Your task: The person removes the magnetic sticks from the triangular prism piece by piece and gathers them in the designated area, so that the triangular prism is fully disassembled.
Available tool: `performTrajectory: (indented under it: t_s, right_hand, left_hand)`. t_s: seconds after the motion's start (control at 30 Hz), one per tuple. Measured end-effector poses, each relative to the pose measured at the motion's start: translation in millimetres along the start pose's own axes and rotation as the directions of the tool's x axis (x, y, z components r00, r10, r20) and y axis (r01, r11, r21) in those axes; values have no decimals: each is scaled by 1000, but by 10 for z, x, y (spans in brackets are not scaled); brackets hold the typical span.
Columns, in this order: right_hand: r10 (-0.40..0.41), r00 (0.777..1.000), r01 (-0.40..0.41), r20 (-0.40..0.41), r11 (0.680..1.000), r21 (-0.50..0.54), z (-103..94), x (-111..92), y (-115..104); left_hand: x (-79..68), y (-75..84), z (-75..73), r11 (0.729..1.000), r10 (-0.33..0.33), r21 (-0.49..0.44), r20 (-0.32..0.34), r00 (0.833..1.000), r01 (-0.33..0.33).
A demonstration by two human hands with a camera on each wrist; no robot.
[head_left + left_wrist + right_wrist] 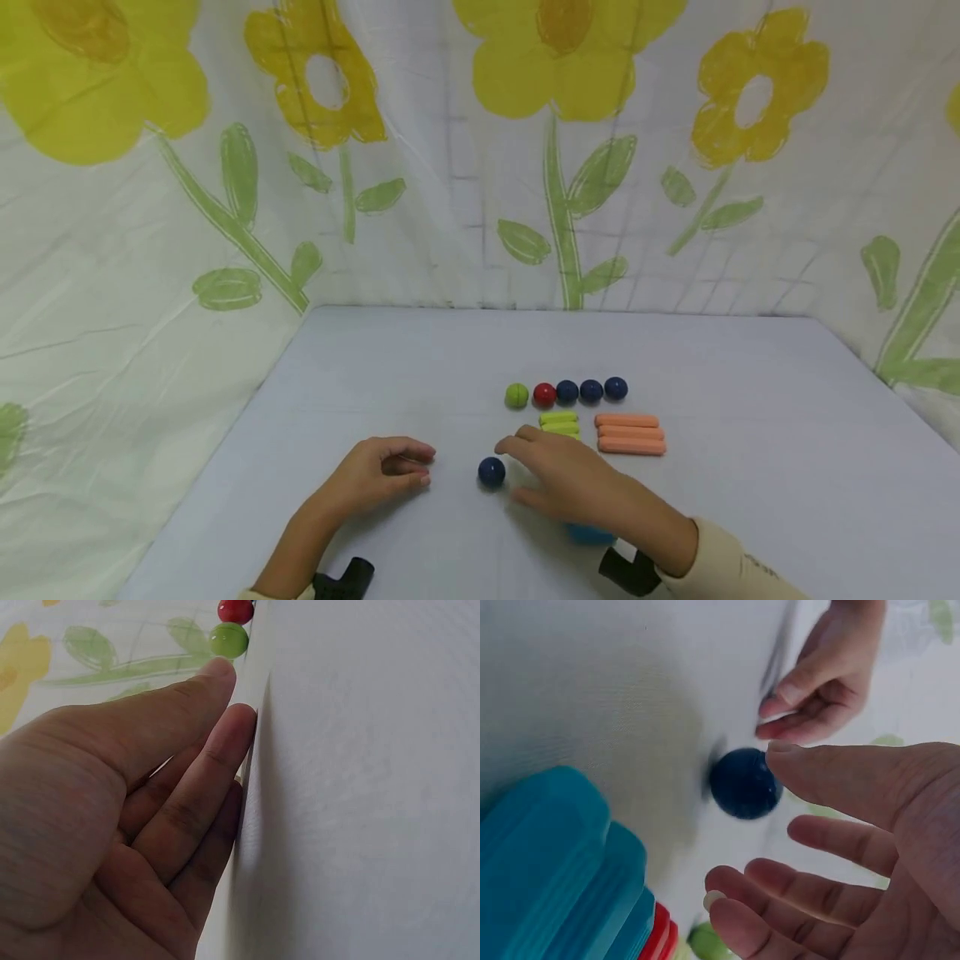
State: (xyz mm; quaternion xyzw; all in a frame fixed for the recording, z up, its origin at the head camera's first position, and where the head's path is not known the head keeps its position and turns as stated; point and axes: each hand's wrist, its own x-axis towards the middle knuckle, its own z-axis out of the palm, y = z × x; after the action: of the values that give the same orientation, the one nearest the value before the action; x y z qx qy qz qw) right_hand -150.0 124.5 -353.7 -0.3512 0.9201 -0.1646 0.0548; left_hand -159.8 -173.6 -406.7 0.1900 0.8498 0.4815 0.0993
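A dark blue ball lies on the white table between the two hands. Beside it on the right, my right hand has its thumb and fingers spread apart, with nothing in its grasp. In the right wrist view that thumb tip overlaps the edge of the ball, while the other fingers are away from it. To the ball's left, my left hand rests low at the tabletop with loosely bent fingers and an empty gap before the thumb. The left wrist view shows its fingertips right at the white surface.
Farther back stands a row with a green ball, a red ball and several dark blue balls. Yellow-green sticks and orange sticks lie in front. Blue sticks and red ones are partly hidden by my right arm.
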Motion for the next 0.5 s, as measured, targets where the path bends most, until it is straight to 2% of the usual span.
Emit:
performTrajectory:
  t_s: [0.17,0.3,0.5]
  right_hand:
    - [-14,998,16,61,1000,-27,87,137,-30]
    - [4,997,-2,83,1000,-25,115,140,-28]
    - [45,999,-44,-17,997,69,8,47,124]
  left_hand:
    - [2,6,10,1000,3,-9,4,1000,-3]
    - [-4,13,12,1000,5,-14,4,1000,-5]
    - [-24,15,1,1000,2,-9,-5,1000,-2]
